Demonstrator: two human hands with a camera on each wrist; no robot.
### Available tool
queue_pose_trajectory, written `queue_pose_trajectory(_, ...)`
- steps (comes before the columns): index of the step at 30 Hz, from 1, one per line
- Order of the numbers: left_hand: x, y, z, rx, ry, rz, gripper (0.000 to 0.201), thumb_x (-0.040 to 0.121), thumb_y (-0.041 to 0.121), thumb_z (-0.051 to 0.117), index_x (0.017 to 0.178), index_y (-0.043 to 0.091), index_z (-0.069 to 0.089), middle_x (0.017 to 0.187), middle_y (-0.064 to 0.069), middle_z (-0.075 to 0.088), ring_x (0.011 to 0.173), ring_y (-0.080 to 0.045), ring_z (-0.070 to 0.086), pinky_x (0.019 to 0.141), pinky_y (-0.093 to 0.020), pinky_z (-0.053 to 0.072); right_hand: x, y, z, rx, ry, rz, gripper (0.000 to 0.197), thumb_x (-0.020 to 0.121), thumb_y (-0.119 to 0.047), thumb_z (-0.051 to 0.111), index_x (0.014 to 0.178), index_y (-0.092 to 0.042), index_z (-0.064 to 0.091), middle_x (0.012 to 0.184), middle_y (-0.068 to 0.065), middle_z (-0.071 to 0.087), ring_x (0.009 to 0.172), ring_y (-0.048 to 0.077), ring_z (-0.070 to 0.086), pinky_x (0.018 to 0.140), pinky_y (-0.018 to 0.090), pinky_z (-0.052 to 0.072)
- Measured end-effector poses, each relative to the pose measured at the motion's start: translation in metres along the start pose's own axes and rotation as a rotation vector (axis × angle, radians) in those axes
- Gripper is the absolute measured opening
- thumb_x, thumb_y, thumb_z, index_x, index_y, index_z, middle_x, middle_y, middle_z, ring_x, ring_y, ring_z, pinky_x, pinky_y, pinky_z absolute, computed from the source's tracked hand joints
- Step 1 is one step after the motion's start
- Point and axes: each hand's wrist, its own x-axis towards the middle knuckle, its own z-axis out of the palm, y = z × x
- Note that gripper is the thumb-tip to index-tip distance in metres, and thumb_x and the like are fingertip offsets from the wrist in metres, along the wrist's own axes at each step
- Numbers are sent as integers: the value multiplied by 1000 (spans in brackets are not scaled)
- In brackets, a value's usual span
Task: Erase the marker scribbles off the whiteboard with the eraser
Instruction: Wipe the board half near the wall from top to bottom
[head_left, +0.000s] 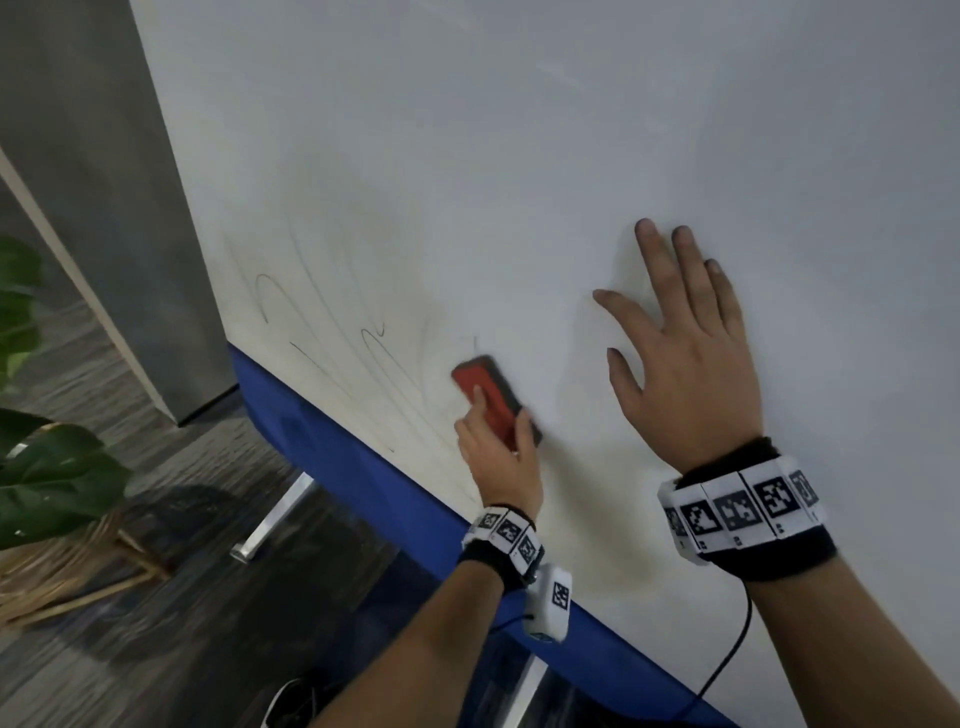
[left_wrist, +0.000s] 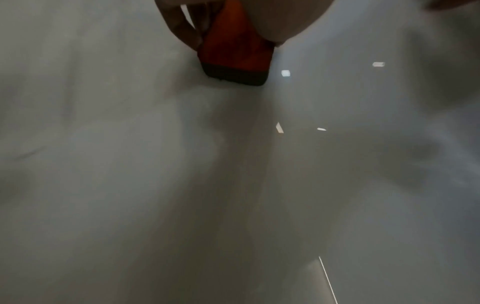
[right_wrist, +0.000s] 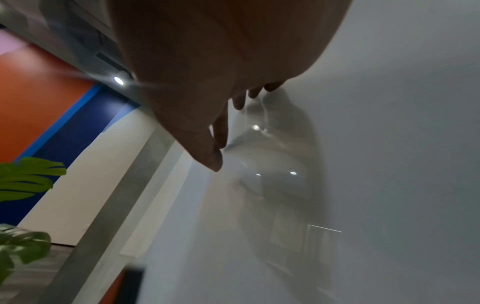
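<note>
The left hand (head_left: 498, 457) grips the red eraser (head_left: 485, 395) against the whiteboard (head_left: 519, 156) beside faint scribbles (head_left: 322, 332), while the right hand (head_left: 685, 364) presses flat, fingers (head_left: 654, 254) spread.

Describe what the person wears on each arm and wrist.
Both forearms are bare, without sleeves. The left wrist and right wrist each carry a black band ringed with white blocks printed with black square-pattern markers. A white camera box hangs under the left wrist; a black cable trails from the right.

Red-backed block eraser (head_left: 491, 397) with dark felt; white glossy whiteboard (head_left: 519, 156) edged blue, bearing faint dark looping marker scribbles (head_left: 322, 332); black-and-white patterned wristbands (head_left: 740, 512).
</note>
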Motion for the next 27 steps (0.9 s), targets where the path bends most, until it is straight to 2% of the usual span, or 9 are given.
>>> queue_pose_trajectory(3, 1, -16, -1, -51, 36, -131, 64, 99, 37, 61, 153, 17, 34, 131, 1, 45, 122, -27, 53, 100, -52, 54, -9, 8, -1, 3, -26, -12, 48, 88, -13, 68, 136, -15, 61, 170, 13, 16, 158, 34, 14, 128, 44, 11)
queue_pose_trajectory(6, 5, 23, 4, -78, 14, 111, 65, 98, 47, 57, 155, 36, 27, 120, 10, 40, 114, -21, 54, 96, -41, 55, -17, 11, -5, 15, -13, -16, 48, 88, -13, 69, 135, -13, 61, 169, 14, 19, 157, 33, 17, 128, 44, 14)
queue_pose_trajectory(8, 8, 41, 15, -65, 52, 155, 66, 99, 48, 55, 155, 44, 21, 116, 6, 39, 110, -20, 52, 96, -32, 51, -20, 11, -9, 11, 24, 10, 49, 89, -16, 68, 137, -14, 60, 168, 16, 21, 156, 35, 19, 127, 47, 16)
queue_pose_trajectory(10, 11, 34, 22, -82, 119, 69, 68, 100, 48, 54, 158, 42, 19, 116, 1, 39, 111, -24, 52, 96, -33, 51, -24, 14, -13, -41, 78, 68, 52, 90, -19, 67, 141, -16, 58, 168, 16, 23, 156, 37, 20, 127, 50, 14)
queue_pose_trajectory(14, 14, -12, 20, -61, 221, -357, 65, 104, 44, 49, 161, 36, 18, 117, -9, 45, 110, -38, 57, 99, -50, 53, -34, 30, -14, -166, 59, 73, 65, 90, -18, 67, 152, -20, 47, 170, 14, 15, 157, 37, 13, 128, 47, 1)
queue_pose_trajectory(15, 11, -11, 19, -61, 211, -355, 65, 105, 43, 49, 161, 35, 18, 117, -8, 44, 112, -38, 57, 99, -50, 52, -36, 32, -13, -179, 45, 59, 68, 90, -17, 67, 154, -20, 44, 171, 14, 13, 157, 37, 12, 128, 46, -1)
queue_pose_trajectory(20, 1, 51, 30, -112, 116, 93, 66, 104, 41, 50, 160, 41, 15, 126, 6, 32, 118, -24, 48, 104, -33, 48, -36, 26, -9, -188, 42, 71, 70, 91, -20, 66, 156, -20, 40, 171, 15, 10, 157, 38, 8, 128, 48, -5)
queue_pose_trajectory(22, 6, 60, 35, -93, 133, 155, 65, 103, 43, 49, 158, 47, 13, 125, 14, 25, 120, -24, 47, 105, -31, 47, -37, 25, -8, -178, 38, 76, 70, 91, -21, 65, 156, -20, 40, 171, 16, 9, 157, 39, 7, 127, 49, -5)
queue_pose_trajectory(27, 23, 23, 29, -88, 240, -174, 64, 105, 33, 50, 161, 30, 20, 135, -17, 39, 120, -34, 48, 107, -46, 47, -36, 31, -8, -167, 28, 60, 71, 90, -19, 66, 156, -21, 40, 171, 15, 10, 157, 38, 8, 127, 49, -4)
